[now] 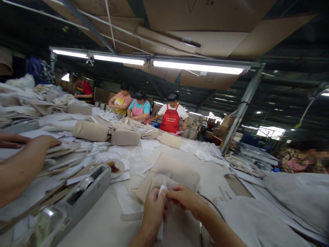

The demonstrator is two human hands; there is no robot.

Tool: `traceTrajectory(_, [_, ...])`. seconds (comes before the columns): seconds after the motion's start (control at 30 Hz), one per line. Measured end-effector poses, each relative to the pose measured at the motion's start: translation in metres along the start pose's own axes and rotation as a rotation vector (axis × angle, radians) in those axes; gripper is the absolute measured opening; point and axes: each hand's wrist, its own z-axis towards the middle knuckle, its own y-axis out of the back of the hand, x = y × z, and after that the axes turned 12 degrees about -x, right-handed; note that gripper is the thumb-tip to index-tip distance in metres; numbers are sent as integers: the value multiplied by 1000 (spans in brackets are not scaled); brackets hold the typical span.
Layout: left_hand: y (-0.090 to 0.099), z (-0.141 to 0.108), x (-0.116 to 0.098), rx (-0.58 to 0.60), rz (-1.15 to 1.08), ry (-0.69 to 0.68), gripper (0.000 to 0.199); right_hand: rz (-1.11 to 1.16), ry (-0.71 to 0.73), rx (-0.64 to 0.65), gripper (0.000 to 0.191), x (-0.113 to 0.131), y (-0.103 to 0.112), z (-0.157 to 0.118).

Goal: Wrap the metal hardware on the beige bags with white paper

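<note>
A beige bag [174, 168] of soft material lies before me on the worktable, its front part hidden by my hands. My left hand [154, 209] is closed round a narrow white strip [161, 192] that runs lengthwise over a strap on the bag. Thumb and forefinger of my right hand [183, 199] are pinched together at the edge of that strip. Whatever is between those fingertips is too small to make out. A loose beige strap end [131, 216] sticks out left of my left hand, and a small brass-coloured metal piece [134, 189] shows at the bag's left side.
A grey tape dispenser [87, 188] stands to my left, beside a co-worker's forearm and hand [33, 154]. A small dish with brown contents [114, 167] sits behind it. Beige bags [90, 131] and white paper cover the far table. White-wrapped pieces [298, 195] lie right. Several people work beyond.
</note>
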Motion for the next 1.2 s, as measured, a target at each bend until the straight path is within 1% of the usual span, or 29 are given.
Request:
traceTrajectory(0.1, [2, -1, -4, 3, -63, 85, 46, 44, 39, 55, 15, -6, 4, 0])
traceTrajectory(0.17, [5, -1, -8, 21, -117, 157, 42, 51, 52, 48, 13, -8, 4, -1])
traceTrajectory(0.3, [9, -1, -19, 61, -232, 318, 35, 56, 101, -7, 14, -8, -9, -1])
traceTrajectory(0.37, [11, -2, -22, 56, -254, 350, 34, 106, 111, -44, 12, -10, -19, 2])
traceTrajectory(0.47, [11, -2, -20, 43, -204, 298, 42, 207, 95, -109, 13, -15, -28, 5])
traceTrajectory(0.53, [10, -3, -16, 44, -148, 248, 51, 228, 99, -155, 15, -19, -30, 5])
traceTrajectory(0.73, [8, -6, -12, 67, -86, 174, 69, 128, 150, -317, 13, -19, -29, -1])
traceTrajectory(0.83, [10, -6, -13, 77, -67, 142, 72, 109, 197, -390, 12, -17, -30, 0])
traceTrajectory(0.9, [11, -6, -13, 81, -40, 109, 72, 116, 194, -409, 14, -16, -30, 0])
traceTrajectory(1.0, [13, -8, -14, 88, -5, 62, 68, 188, 117, -351, 15, -12, -30, -2])
traceTrajectory(1.1, [13, -11, -14, 100, 10, 15, 60, 334, 4, -214, 13, -8, -31, -7])
traceTrajectory(1.2, [12, -11, -13, 126, 8, -39, 54, 565, -100, -43, 18, -8, -33, -10])
